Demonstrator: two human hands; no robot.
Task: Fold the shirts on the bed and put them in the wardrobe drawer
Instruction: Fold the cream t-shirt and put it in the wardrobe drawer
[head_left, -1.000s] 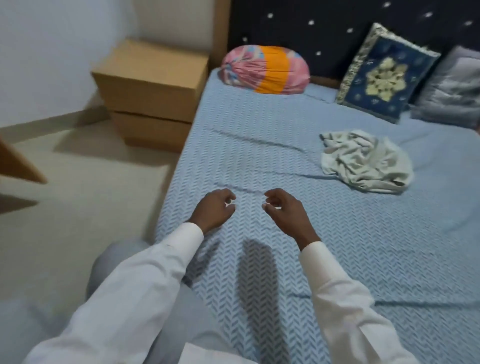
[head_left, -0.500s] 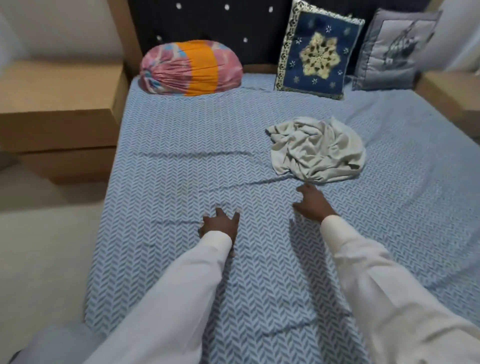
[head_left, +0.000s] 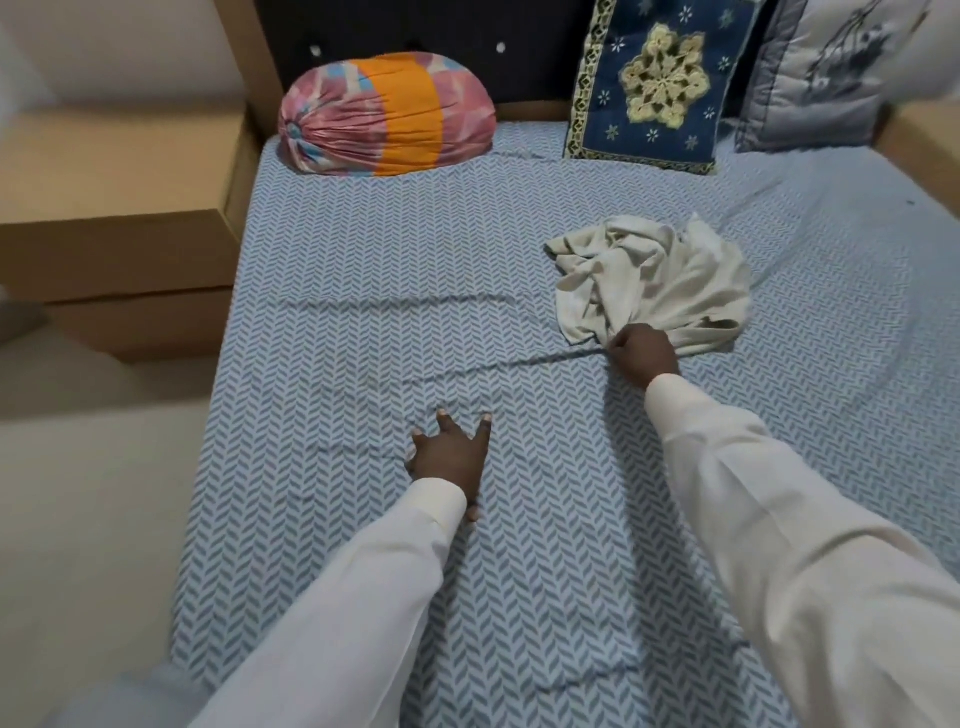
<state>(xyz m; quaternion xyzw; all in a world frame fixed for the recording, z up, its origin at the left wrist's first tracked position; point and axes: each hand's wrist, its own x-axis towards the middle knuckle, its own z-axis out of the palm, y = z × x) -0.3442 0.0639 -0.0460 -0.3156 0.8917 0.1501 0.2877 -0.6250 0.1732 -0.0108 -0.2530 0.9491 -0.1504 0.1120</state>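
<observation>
The left hand (head_left: 452, 457) lay flat on the bed (head_left: 363, 291), fingers spread and relaxed. The right hand (head_left: 644, 353), arm outstretched, clutched the near edge of the crumpled shirt (head_left: 660, 275), mid-bed toward the right. Bare sheet lay between the hands.

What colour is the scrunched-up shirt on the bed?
The shirt is plain pale cream, almost off-white. The head view shows it best.

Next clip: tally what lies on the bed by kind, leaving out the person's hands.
Shirts: 1, the crumpled shirt
Cushions: 2, the blue cushion and the grey cushion
Bolsters: 1, the pink-and-orange bolster
Total: 4
</observation>
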